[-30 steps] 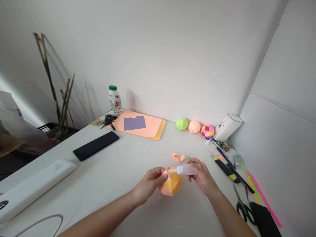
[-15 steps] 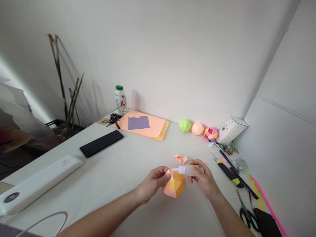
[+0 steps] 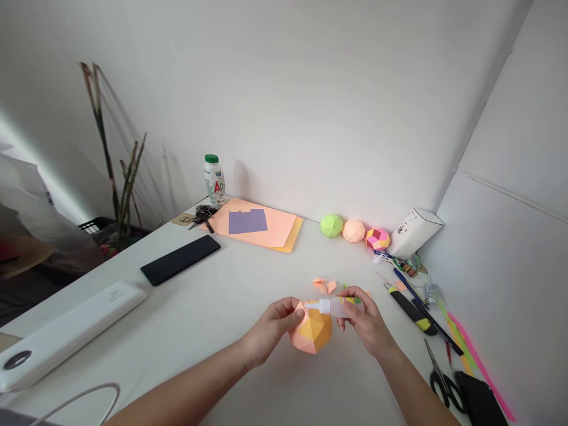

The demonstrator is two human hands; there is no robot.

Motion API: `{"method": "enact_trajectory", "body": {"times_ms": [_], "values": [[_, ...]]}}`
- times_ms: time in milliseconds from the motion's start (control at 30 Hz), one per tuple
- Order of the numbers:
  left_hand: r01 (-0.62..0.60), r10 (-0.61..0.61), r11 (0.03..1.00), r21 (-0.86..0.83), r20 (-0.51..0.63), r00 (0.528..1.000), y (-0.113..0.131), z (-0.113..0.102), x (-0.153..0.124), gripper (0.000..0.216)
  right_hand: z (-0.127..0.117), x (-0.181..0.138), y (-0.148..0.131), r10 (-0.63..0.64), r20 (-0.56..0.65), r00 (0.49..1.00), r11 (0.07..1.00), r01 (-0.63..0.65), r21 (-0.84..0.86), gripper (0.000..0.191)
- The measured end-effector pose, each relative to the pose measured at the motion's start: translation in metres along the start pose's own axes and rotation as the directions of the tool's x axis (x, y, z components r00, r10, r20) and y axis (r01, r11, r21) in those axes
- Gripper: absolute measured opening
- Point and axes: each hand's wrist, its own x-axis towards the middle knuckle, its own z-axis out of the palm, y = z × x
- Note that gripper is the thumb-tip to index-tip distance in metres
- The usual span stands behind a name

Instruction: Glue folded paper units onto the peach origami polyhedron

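My left hand (image 3: 271, 328) grips an orange and peach paper polyhedron (image 3: 313, 335) just above the white table (image 3: 213, 319). In my right hand (image 3: 364, 322) lies a small translucent glue bottle (image 3: 339, 306), held sideways, its white nozzle pointing left and touching the top of the paper ball. Small peach paper pieces (image 3: 323, 285) lie on the table just beyond my hands.
Green (image 3: 331, 225), peach (image 3: 354, 230) and pink-yellow (image 3: 377, 238) paper balls line the back wall beside a white box (image 3: 415, 231). A utility knife (image 3: 410, 308), pens, scissors (image 3: 444, 378) and paper strips lie right. Coloured sheets (image 3: 255, 225), a bottle (image 3: 214, 180), keys, a black phone (image 3: 180, 260) and white device (image 3: 66, 331) lie left.
The view shifted slightly as my head moved. My hands stay together with the nozzle on the paper ball; the ball has turned slightly in my left hand.
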Motion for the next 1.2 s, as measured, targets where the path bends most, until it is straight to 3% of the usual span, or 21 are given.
{"method": "enact_trajectory", "body": {"times_ms": [333,567,933,1200], "values": [[-0.008,0.008,1.000,-0.029,-0.009,1.000,0.0017,-0.0004,-0.0004,0.035,-0.0028,-0.0021,-0.0044,-0.010,-0.007,1.000,0.996,0.009,-0.088,0.024],[-0.003,0.003,1.000,-0.017,0.008,1.000,0.0008,-0.0015,-0.0004,0.036,-0.0023,-0.0035,-0.0068,0.018,-0.008,1.000,1.000,-0.018,-0.011,0.024],[0.006,-0.006,1.000,-0.008,0.051,0.999,0.0021,0.0003,-0.0022,0.034,0.0009,-0.0051,-0.0078,-0.043,-0.064,0.997,0.992,0.035,-0.125,0.024],[-0.014,0.017,0.999,-0.033,0.080,0.997,0.0000,-0.0016,-0.0024,0.030,-0.0006,-0.0045,-0.0056,-0.031,-0.032,0.999,0.999,0.031,0.019,0.023]]}}
